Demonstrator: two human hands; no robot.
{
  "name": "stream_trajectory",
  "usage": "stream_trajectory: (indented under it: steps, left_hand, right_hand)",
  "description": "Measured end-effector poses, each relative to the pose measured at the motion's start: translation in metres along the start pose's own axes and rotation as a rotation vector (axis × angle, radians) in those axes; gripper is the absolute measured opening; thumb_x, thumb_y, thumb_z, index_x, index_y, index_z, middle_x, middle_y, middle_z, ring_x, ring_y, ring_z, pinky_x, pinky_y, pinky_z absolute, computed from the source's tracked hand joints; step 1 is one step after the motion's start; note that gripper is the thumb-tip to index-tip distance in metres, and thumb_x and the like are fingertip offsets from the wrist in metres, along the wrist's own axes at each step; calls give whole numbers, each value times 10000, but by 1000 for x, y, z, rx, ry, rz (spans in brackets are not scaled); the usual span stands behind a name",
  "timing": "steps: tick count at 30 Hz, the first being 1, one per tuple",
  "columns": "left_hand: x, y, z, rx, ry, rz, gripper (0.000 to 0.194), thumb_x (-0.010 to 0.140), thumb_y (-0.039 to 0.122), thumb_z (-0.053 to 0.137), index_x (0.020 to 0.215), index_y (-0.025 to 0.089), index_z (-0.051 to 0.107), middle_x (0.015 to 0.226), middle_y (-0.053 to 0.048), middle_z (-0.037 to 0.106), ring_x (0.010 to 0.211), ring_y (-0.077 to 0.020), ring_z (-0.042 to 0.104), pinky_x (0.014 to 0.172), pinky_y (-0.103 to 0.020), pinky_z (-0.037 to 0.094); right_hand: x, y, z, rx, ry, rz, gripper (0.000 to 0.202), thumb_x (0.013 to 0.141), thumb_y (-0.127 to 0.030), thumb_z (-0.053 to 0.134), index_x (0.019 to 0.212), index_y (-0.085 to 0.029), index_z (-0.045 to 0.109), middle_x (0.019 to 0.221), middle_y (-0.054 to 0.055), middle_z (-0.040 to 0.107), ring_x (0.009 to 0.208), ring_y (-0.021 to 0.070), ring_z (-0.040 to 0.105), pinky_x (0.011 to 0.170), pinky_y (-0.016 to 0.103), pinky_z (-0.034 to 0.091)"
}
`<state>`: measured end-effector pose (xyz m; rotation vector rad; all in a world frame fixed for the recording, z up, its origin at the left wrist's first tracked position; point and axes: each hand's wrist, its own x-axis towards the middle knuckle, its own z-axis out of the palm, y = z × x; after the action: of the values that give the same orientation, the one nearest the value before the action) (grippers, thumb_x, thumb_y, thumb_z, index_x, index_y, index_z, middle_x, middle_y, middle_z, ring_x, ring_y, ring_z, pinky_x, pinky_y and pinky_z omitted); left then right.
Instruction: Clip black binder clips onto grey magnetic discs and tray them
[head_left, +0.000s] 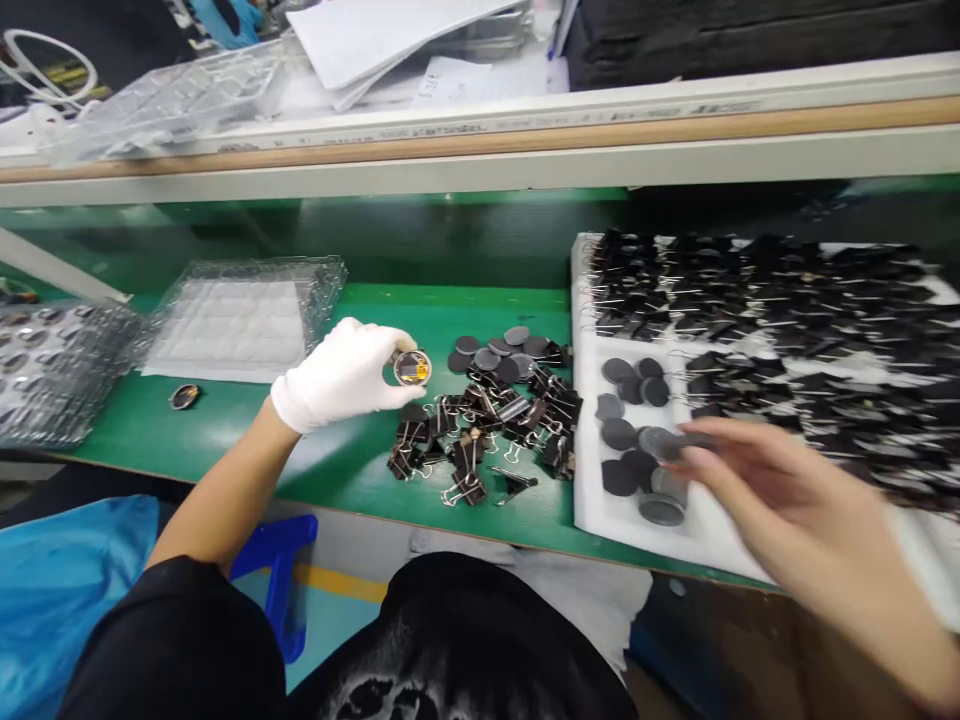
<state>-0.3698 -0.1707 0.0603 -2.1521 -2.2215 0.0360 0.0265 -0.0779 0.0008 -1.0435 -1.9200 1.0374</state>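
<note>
Picking-up step, we judge: round part [412, 368] in our left grip [349, 375], dark disc [699, 441] in our right grip [795, 500].
The gloved fingers close on the part's rim above the worktop [240, 430], open face towards us (round, so no long axis); the disc is pinched — blurred, seemingly edge-on — over the white tray [589, 400]. The next move seems to call for light pressure.

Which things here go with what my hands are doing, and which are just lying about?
Likely in use:
round part, in your gloved left hand
dark disc, pinched by your bare right hand
loose discs
binder clips
white foam

Probably just lying about:
papers
blue stool
</note>
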Motion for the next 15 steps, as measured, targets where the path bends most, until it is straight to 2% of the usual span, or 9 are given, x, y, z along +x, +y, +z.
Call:
stream_trajectory:
  steps: [2,4,6,9,11,13,15]
  left_hand:
    - [14,32,-13,-39,15,112,524,816,606,671,1170,221,699,943,-55,772,896,-263,717,934,-387,456]
    - [25,60,-21,-76,10,218,504,807,610,672,1152,243,700,909,-40,765,859,-252,713,880,-366,470]
    - [32,79,-24,-116,12,302,491,798,617,672,1132,257,696,927,-31,762,848,-241,709,837,-346,476]
    - [39,91,-21,-182,48,405,478,794,606,679,1121,258,683,930,-20,752,839,-225,706,806,-327,477]
    - [42,93,-17,-198,72,450,413,808,558,675,1092,258,684,879,-13,737,819,-219,704,783,-321,474]
    - [45,93,-14,-186,90,477,376,822,539,660,1067,256,689,826,-19,719,803,-225,703,764,-326,467]
    - [47,93,-13,-167,101,503,382,860,558,617,1073,249,691,799,-37,710,796,-236,701,764,-345,459]
  right_hand:
    - [6,-25,32,232,-75,-1,139,931,-360,704,1066,-328,710,942,40,783,720,208,764,571,338,635]
    - [13,-39,57,297,2,-132,153,943,-264,690,1086,-304,725,1008,39,768,840,200,767,705,360,669]
    - [18,-41,72,209,118,-347,257,931,-155,683,1125,-310,747,1071,46,762,968,215,753,822,404,667]
    - [19,-31,75,10,195,-662,476,904,-36,654,1255,-351,725,1176,50,761,1060,245,744,898,471,655]
    - [16,-25,72,-61,190,-766,582,895,2,630,1339,-371,678,1227,50,754,1099,263,739,906,497,654]
    - [12,-25,69,-64,166,-768,636,884,12,635,1379,-387,648,1209,39,763,1086,265,740,871,484,657]
    - [10,-30,68,3,155,-637,604,880,-18,677,1353,-392,668,1118,22,784,972,239,749,787,431,653]
